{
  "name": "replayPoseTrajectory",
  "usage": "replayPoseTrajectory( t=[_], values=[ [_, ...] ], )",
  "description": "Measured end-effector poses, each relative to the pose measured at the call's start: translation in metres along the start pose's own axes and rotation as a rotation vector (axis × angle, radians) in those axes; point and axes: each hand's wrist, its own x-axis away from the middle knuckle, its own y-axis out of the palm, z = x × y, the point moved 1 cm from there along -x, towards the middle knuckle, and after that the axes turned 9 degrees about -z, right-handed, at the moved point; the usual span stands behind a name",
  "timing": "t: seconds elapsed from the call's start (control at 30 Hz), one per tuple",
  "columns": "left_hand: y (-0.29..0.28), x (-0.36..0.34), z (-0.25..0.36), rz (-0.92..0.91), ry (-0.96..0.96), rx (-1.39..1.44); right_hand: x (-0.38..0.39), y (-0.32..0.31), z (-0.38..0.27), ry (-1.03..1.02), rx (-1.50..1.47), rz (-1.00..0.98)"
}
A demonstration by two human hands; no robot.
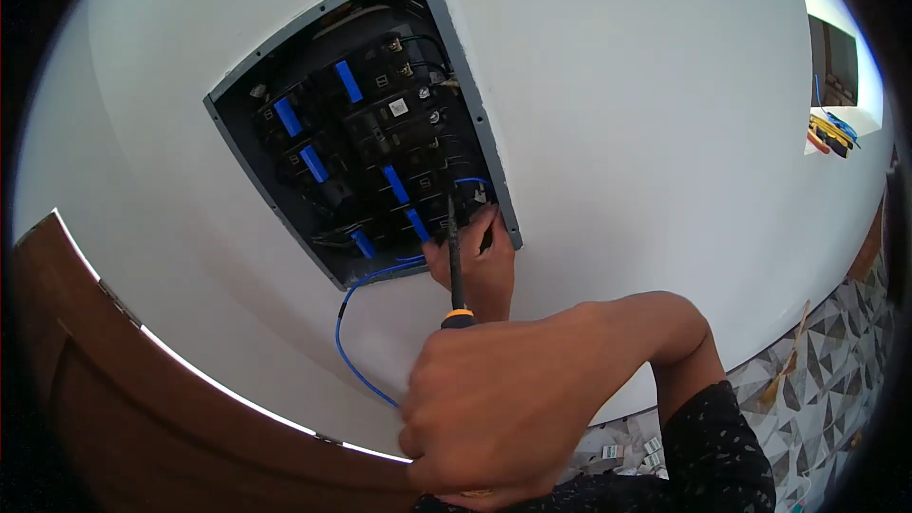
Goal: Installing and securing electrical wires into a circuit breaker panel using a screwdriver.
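My right hand (489,408) is closed round the handle of a screwdriver (456,275), black with an orange ring. Its dark shaft points up into a grey metal electrical panel (465,66) set in the wall. The tip overlaps the lower right breakers; contact cannot be made out. Behind it my left hand (484,271) reaches into the lower right corner, fingers curled close to a black circuit breaker with a blue lever (417,226). What those fingers grip is hidden. A blue wire (339,328) loops out below the panel, its lower part passing behind my right hand.
Black breakers with blue levers (349,82) fill the panel. A brown door (142,399) stands lower left. On the right, a wall recess (836,62) has yellow-handled tools (829,136) on its ledge. Small boxes (653,451) and a broom-like object (784,375) lie on the patterned floor (807,399).
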Motion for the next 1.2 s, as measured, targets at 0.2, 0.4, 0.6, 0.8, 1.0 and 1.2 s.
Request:
replayPoseTrajectory(
  t=[0.2, 0.4, 0.6, 0.8, 1.0, 1.2],
  values=[
    [0.005, 0.001, 0.004, 0.001, 0.018, -0.027, 0.017, 0.046, 0.000, -0.144, 0.225, 1.223],
    [0.000, -0.002, 0.000, -0.018, 0.069, -0.059, 0.005, 0.029, -0.001, -0.084, 0.064, 0.423],
    [-0.003, -0.001, 0.007, 0.000, 0.008, -0.003, 0.004, 0.035, -0.006, -0.082, 0.207, 1.157],
    [0.003, 0.002, 0.000, -0.004, 0.052, -0.025, -0.013, 0.024, 0.010, -0.186, 0.163, 0.853],
    [0.002, -0.002, 0.001, 0.030, 0.041, -0.030, 0.004, 0.033, -0.006, -0.041, 0.225, 1.002],
    [-0.001, -0.002, 0.002, 0.016, 0.032, -0.047, 0.000, 0.022, -0.006, -0.086, 0.190, 0.751]
  ],
)
